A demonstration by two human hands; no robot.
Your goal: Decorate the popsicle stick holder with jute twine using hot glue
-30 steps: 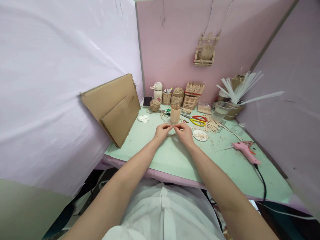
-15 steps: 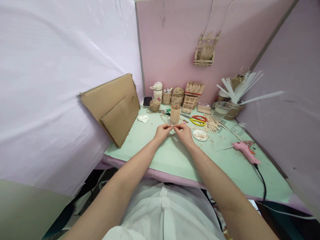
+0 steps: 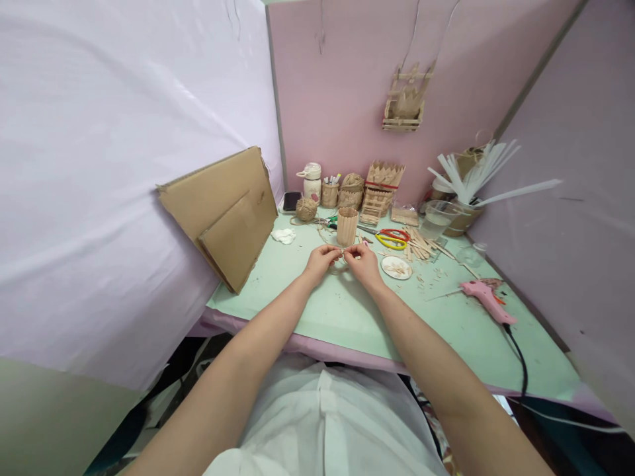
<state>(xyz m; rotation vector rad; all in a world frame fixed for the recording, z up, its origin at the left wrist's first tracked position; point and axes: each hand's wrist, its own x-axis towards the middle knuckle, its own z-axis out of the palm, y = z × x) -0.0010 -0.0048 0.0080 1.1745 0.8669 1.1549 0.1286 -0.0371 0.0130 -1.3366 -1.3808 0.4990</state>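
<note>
My left hand (image 3: 320,262) and my right hand (image 3: 363,263) meet fingertip to fingertip over the green tabletop (image 3: 342,317). Both are closed in a pinch on a thin piece of twine (image 3: 339,270), part of which hangs in a small loop below the fingers. Just behind the fingertips a cup made of wooden sticks (image 3: 347,227) stands upright. Right of my right hand lies a white dish (image 3: 396,268) with small wood pieces. The exact point where the twine is gripped is tiny and partly hidden by the fingers.
Cardboard sheets (image 3: 233,218) lean at the left. Behind are a twine ball (image 3: 306,209), a white bottle (image 3: 312,183) and stick-made holders (image 3: 380,188). Red and yellow scissors (image 3: 391,238), loose sticks (image 3: 421,244), a plastic cup (image 3: 436,220) and a pink glue gun (image 3: 489,301) lie to the right.
The fingertips have shifted slightly, with a little more twine showing between and below them. The view has moved a little; the other objects stay put.
</note>
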